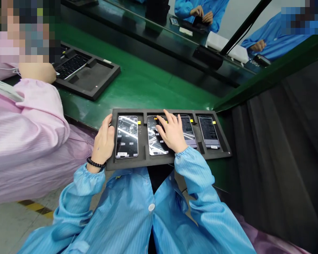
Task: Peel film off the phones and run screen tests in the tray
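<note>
A dark foam tray lies before me with several smartphones in separate compartments. My left hand, with a black bead bracelet, grips the tray's left edge. In the compartment beside it is the leftmost phone, its screen reflecting the lights. My right hand is spread over the second phone, fingertips near its top edge; whether they touch the glass I cannot tell. It partly covers the third phone. The rightmost phone shows lines of text. Small yellow tabs stick out beside the phones.
The tray rests on a green bench. Another foam tray with phones lies at the left, near a co-worker's pink sleeve. Dark curtains hang at the right. Co-workers in blue sit beyond the bench.
</note>
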A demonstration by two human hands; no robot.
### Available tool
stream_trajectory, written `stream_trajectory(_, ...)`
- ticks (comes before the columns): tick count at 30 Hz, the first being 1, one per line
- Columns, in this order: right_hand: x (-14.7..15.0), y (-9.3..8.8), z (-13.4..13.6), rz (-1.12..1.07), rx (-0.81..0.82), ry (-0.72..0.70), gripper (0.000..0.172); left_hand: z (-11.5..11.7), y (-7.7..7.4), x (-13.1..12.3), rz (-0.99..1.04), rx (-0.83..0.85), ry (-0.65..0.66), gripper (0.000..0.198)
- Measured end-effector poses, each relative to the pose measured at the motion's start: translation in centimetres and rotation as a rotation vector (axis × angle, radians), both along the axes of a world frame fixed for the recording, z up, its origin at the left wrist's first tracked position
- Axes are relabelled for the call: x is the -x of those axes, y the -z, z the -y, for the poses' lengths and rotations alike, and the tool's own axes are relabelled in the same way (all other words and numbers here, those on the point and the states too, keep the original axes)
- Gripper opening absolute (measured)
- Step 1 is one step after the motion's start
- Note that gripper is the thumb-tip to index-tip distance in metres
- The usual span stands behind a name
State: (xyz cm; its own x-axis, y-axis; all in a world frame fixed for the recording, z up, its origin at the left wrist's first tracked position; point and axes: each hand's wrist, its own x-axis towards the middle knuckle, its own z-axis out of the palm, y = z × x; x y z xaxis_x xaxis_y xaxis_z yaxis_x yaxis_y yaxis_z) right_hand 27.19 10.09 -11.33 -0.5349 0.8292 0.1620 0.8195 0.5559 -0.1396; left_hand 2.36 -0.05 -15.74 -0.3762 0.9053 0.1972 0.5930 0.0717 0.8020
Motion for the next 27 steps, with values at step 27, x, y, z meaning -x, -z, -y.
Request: stream_trajectory(27, -2.6, 1.5, 2.9, -0.229, -0.077, -0.005, 0.035, -2.5, -1.2, 0.3, -0.519, 0.074, 0.23, 0.058)
